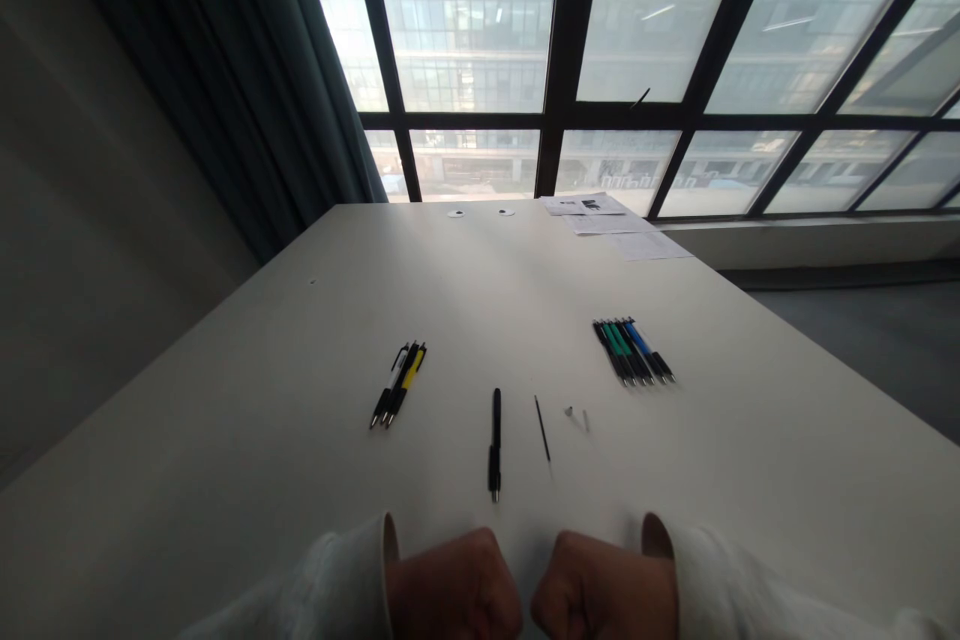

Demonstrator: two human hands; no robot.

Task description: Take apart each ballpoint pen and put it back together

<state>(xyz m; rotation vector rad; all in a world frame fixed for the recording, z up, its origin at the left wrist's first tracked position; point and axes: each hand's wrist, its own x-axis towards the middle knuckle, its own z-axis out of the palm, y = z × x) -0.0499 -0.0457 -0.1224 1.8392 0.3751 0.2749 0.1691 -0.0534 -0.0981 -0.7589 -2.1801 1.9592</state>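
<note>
My left hand (465, 585) and my right hand (604, 585) rest as fists at the near edge of view, knuckles facing each other with a small gap between. Nothing shows in either one. Just beyond them a black pen (495, 445) lies lengthwise on the white table (262, 480). To its right are a thin dark ink refill (542, 428), a small pale part (569, 411) and a slim clear piece (586, 420), both too small to make out. Three pens (397, 385), with white, black and yellow on them, lie together at left.
Several pens (630, 352) in black, green and blue lie side by side at right. Printed sheets (600, 220) sit at the far right corner, and two small white discs (506, 212) near the far edge. Windows and a dark curtain (300, 70) stand behind.
</note>
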